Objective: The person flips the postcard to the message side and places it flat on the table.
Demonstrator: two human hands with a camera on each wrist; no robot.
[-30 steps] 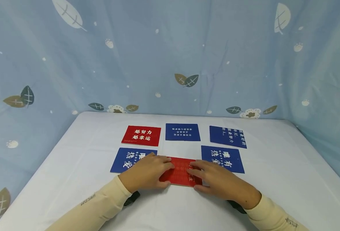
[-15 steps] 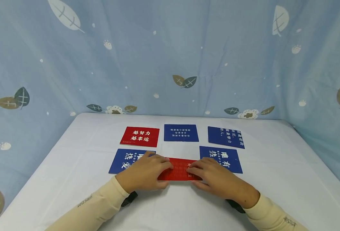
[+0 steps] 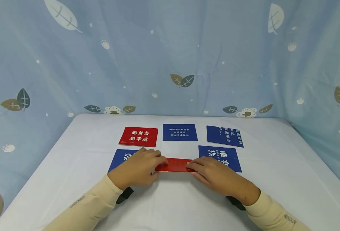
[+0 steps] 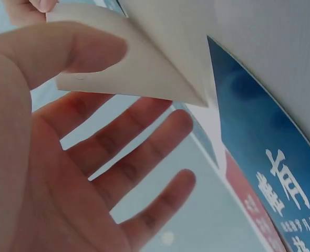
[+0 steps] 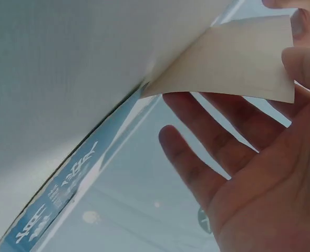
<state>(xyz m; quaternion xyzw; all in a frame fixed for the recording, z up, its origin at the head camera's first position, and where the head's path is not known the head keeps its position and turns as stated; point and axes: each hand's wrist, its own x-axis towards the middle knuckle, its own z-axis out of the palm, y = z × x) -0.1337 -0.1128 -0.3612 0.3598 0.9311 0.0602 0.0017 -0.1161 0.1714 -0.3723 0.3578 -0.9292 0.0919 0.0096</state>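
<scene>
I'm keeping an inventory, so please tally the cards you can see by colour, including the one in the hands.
Red: 2 (held red card, far-left red card)
Blue: 4 blue cards
Total: 6

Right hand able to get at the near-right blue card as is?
Probably not without letting go: the right hand pinches the raised red card. Otherwise the near-right blue card lies close, no card seen on it.

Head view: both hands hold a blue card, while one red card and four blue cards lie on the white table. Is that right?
Not quite: the left hand and right hand hold a red card, not a blue one, as the head view shows. The rest stands.
</scene>
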